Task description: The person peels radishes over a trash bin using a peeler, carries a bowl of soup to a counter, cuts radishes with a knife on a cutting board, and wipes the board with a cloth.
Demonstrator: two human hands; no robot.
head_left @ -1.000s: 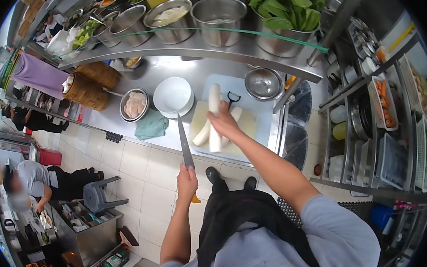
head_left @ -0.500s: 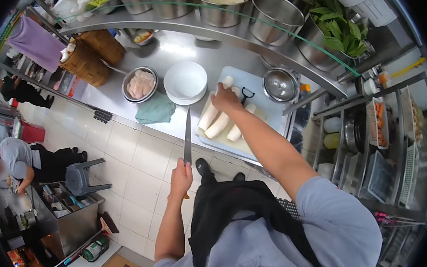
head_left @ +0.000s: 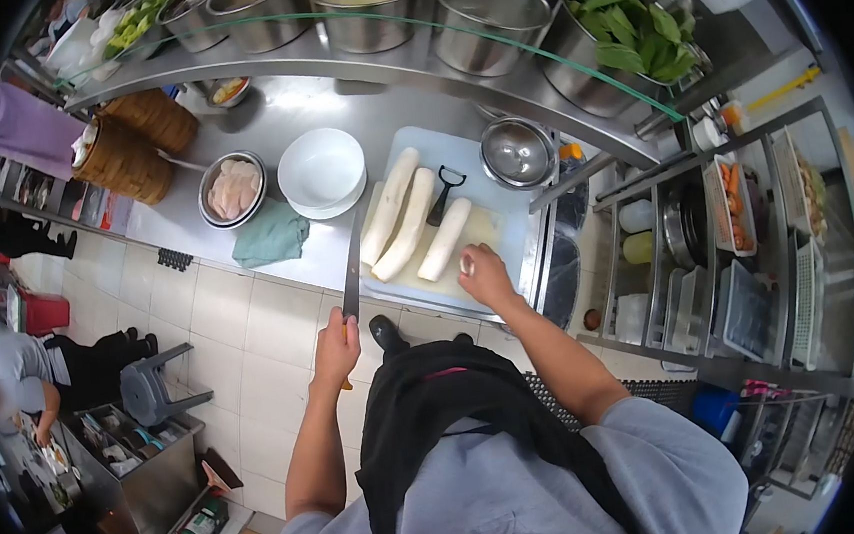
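My left hand [head_left: 335, 349] is closed round the handle of a long knife [head_left: 352, 273], its blade pointing up towards the counter edge. My right hand [head_left: 488, 277] is curled by the near edge of a pale blue cutting board [head_left: 514, 225], with a small white piece [head_left: 467, 264] at its fingertips. On the board lie three long, peeled white radishes: a left one [head_left: 392, 204], a middle one [head_left: 407, 226] and a shorter right one [head_left: 445, 239]. A black peeler [head_left: 440, 206] rests between the middle and right ones.
Left of the board stand white bowls [head_left: 321, 170], a metal bowl of raw chicken [head_left: 234, 189] and a green cloth [head_left: 271, 232]. A metal bowl [head_left: 518, 152] sits at the board's far right. Metal pots [head_left: 490, 21] line the overhead shelf. Another person [head_left: 28, 364] works at left.
My right hand has drawn back from the far end of the radishes to the near right of the board. The knife stays in my left hand. The view has shifted right.
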